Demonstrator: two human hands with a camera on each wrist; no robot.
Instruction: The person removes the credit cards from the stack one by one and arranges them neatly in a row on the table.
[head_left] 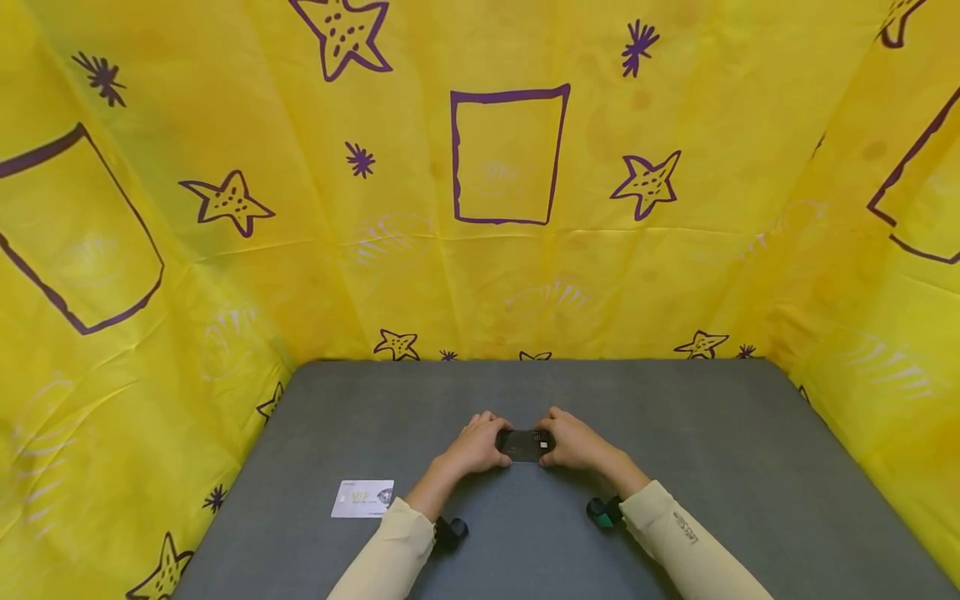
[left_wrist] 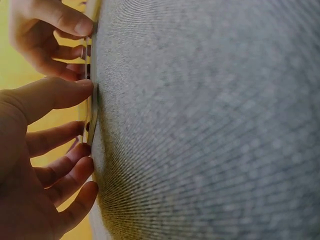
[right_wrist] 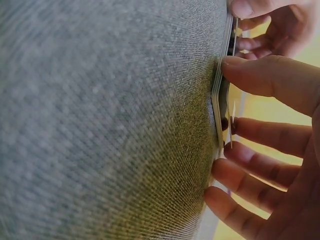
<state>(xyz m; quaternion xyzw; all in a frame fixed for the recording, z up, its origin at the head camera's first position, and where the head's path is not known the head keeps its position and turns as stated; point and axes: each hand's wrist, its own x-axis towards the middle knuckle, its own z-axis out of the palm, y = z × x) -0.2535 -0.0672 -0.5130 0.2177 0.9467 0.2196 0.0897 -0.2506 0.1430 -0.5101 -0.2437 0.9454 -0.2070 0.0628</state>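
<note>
Cards (head_left: 522, 448) in a black-topped stack span left hand (head_left: 474, 443) and right hand (head_left: 576, 442) in the head view, pinched at both ends at mid-table, with a white VIP card (head_left: 356, 498) lying leftward (beside the left sleeve (head_left: 388, 550)). Left wrist view: thumb and fingers grip the stack's thin edges. Right wrist view: the same hold, several layers showing, one splayed apart.

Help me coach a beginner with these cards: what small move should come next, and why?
Probably squeeze the stack of cards gently together: the left hand and right hand grip its opposite ends, while the right wrist view shows a gap between its layers. The white card lies apart from the stack, so it could likely wait.
</note>
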